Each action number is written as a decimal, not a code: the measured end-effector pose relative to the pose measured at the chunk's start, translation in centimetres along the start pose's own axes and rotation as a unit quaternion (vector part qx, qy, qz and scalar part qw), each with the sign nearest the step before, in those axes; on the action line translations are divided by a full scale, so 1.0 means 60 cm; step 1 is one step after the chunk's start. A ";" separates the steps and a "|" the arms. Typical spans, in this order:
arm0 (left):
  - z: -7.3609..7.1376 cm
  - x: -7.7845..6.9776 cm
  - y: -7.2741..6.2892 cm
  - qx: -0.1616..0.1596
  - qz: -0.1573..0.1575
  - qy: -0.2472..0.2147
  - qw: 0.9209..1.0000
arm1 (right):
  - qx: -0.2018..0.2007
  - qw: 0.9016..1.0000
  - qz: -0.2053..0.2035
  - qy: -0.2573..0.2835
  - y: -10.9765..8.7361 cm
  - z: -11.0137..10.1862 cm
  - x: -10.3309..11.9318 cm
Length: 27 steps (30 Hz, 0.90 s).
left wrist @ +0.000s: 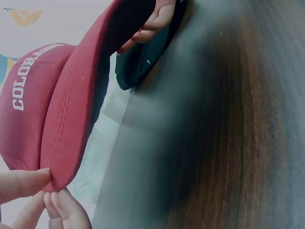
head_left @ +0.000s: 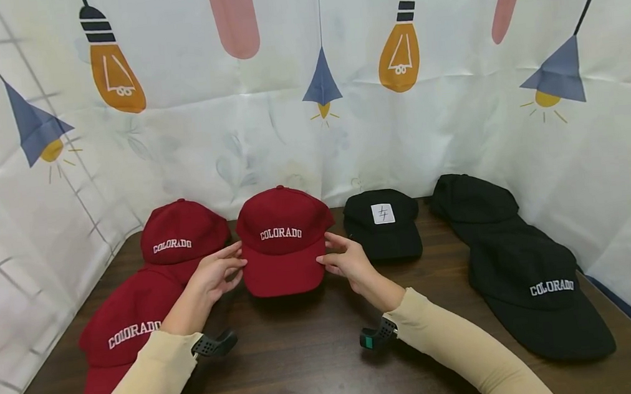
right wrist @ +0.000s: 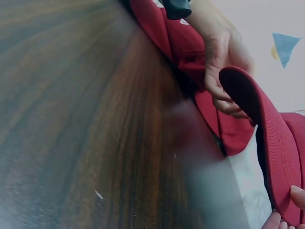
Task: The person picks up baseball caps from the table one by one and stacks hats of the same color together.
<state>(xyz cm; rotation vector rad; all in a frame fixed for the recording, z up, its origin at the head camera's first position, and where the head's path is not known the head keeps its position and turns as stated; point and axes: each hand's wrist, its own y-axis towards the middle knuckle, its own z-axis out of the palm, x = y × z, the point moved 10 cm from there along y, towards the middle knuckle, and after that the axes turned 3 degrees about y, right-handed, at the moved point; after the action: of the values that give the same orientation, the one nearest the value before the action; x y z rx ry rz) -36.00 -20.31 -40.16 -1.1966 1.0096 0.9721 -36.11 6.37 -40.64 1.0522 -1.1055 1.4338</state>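
Note:
A red baseball cap [head_left: 285,268] with white COLORADO lettering is held up in front of me by both hands, its brim toward me. My left hand [head_left: 218,274] pinches the brim's left edge between thumb and fingers. On the opposite edge my right hand [head_left: 349,263] pinches the brim the same way. In the left wrist view the held cap [left wrist: 71,105] shows its dark underside, with left fingers [left wrist: 66,207] under the brim and the thumb on top. The right wrist view shows the brim [right wrist: 271,143] from the other side.
Two red caps [head_left: 183,233] overlap at the left of the brown table [head_left: 308,373]. A black cap [head_left: 383,235] with a white marked label stands right of the held cap. Two black caps [head_left: 524,266] overlap at the far right. A patterned white curtain [head_left: 298,129] hangs behind.

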 end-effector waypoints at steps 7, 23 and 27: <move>-0.001 0.002 -0.004 0.020 0.001 0.018 1.000 | 0.002 1.000 -0.003 0.004 -0.012 0.000 0.001; -0.006 0.002 -0.014 0.055 0.018 0.071 0.996 | 0.019 1.000 0.005 0.005 -0.035 0.002 -0.010; -0.006 0.001 -0.020 0.064 0.023 0.096 0.993 | 0.023 1.000 0.009 0.003 -0.041 0.002 -0.012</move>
<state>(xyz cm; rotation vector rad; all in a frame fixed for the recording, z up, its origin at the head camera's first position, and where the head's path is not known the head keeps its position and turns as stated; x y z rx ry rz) -34.83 -20.78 -39.96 -1.1798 1.2377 0.8251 -33.55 6.34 -41.08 1.0727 -1.0845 1.4827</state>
